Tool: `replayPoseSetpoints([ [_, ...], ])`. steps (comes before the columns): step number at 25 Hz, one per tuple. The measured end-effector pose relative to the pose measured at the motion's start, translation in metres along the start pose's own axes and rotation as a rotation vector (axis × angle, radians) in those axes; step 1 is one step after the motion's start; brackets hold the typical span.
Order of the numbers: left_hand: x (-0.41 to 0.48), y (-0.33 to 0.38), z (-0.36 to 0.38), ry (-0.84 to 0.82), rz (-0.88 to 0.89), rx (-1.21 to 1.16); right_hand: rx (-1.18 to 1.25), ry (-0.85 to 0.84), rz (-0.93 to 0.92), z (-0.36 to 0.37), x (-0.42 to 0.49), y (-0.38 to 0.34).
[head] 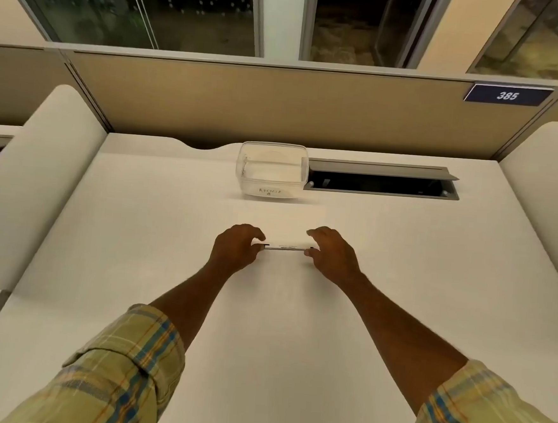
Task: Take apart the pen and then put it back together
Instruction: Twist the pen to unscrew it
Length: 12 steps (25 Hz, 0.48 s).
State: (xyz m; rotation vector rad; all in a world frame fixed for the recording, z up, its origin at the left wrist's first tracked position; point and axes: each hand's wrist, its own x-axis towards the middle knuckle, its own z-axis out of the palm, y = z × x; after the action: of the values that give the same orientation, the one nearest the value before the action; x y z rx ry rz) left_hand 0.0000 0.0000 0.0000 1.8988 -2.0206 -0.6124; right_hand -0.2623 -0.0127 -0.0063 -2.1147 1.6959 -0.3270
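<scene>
A slim white pen [286, 247] with black ends lies level across the middle of the white desk [263, 326], running left to right. My left hand [235, 249] pinches its left end between thumb and fingers. The pen's right end sits between the thumb and fingers of my right hand [332, 253]. Both hands curl over the ends, so the tips are hidden. The pen looks whole, in one piece. Whether it rests on the desk or hangs just above it is unclear.
A clear plastic tub [271, 171] with a handwritten label stands at the back of the desk. To its right is an open cable slot [382, 182] with a raised flap. Padded dividers [39, 174] flank both sides, and a beige partition [278, 105] closes the back.
</scene>
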Motion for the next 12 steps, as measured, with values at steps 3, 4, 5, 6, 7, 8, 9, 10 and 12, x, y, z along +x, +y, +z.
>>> replayPoseSetpoints([
  [3, 0.005, -0.004, 0.008, 0.023, 0.021, -0.039, 0.036, -0.049, 0.068, 0.010, 0.009, 0.003],
  [4, 0.006, -0.002, 0.009, 0.011, 0.015, -0.026, 0.030, -0.082, 0.089, 0.012, 0.011, 0.003],
  [5, 0.009, -0.003, 0.012, -0.010, 0.015, -0.011, 0.025, -0.093, 0.091, 0.017, 0.014, 0.005],
  [6, 0.012, -0.003, 0.015, -0.043, 0.013, 0.010, 0.020, -0.105, 0.090, 0.019, 0.017, 0.006],
  [7, 0.016, -0.004, 0.017, -0.076, 0.018, 0.031, 0.007, -0.112, 0.083, 0.022, 0.019, 0.007],
  [8, 0.018, -0.004, 0.019, -0.103, 0.027, 0.059, -0.011, -0.111, 0.071, 0.024, 0.022, 0.009],
  [9, 0.020, -0.006, 0.022, -0.127, 0.035, 0.078, -0.035, -0.102, 0.051, 0.027, 0.023, 0.010],
  [10, 0.022, -0.006, 0.025, -0.141, 0.045, 0.099, -0.061, -0.079, 0.023, 0.031, 0.024, 0.012],
  [12, 0.026, -0.009, 0.030, -0.135, 0.071, 0.128, -0.104, -0.013, -0.032, 0.037, 0.026, 0.016],
])
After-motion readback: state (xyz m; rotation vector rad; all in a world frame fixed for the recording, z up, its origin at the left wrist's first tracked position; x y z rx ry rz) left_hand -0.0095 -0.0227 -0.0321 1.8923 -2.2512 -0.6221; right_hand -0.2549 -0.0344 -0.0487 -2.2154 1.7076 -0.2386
